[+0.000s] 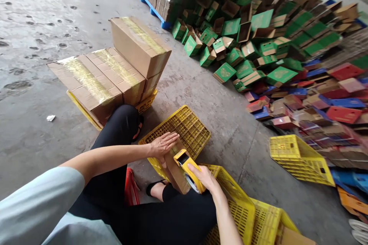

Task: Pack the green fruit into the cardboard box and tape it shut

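Observation:
A brown cardboard box stands between my knees, partly over an upturned yellow plastic crate. My left hand lies flat on the far end of the box, fingers stretched out and pointing right. My right hand is wrapped round a yellow tape dispenser, which rests against the box's right side. A roll of tape shows at the dispenser's near end. The box's lower part is hidden by my legs and hands.
Taped cardboard boxes are stacked on a yellow crate at left. More yellow crates stand by my right leg, and another crate lies farther right. A heap of green boxes and red and blue boxes covers the right side.

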A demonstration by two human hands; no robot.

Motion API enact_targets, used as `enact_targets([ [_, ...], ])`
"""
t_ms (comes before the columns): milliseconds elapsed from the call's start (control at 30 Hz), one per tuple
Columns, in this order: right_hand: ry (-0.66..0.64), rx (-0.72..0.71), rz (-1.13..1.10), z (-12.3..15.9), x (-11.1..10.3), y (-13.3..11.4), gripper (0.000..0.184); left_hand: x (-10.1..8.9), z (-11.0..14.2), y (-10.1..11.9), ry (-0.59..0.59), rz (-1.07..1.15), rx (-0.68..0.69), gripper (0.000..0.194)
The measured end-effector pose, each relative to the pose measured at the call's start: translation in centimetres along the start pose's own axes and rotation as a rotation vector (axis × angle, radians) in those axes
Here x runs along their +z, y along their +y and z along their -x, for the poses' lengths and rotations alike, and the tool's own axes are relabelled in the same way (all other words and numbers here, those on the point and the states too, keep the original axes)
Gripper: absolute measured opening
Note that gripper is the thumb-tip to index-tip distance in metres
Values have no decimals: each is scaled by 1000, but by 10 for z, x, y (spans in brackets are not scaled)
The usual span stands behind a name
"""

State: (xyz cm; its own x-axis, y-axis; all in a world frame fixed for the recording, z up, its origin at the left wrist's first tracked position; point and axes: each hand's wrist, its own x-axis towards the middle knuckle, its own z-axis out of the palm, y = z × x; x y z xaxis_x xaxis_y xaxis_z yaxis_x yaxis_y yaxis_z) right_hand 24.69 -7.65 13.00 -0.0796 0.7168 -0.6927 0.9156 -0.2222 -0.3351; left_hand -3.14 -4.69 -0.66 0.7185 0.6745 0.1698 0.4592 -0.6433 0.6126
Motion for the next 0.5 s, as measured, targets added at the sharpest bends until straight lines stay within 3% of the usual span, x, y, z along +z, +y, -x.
enact_targets([
  [167,27,-18,-13,3,0,3,50,7,-21,-5,-55,-39,141,120],
  [500,17,-33,-114,3,-1,8,50,4,-24,-16,-127,9,152,129],
])
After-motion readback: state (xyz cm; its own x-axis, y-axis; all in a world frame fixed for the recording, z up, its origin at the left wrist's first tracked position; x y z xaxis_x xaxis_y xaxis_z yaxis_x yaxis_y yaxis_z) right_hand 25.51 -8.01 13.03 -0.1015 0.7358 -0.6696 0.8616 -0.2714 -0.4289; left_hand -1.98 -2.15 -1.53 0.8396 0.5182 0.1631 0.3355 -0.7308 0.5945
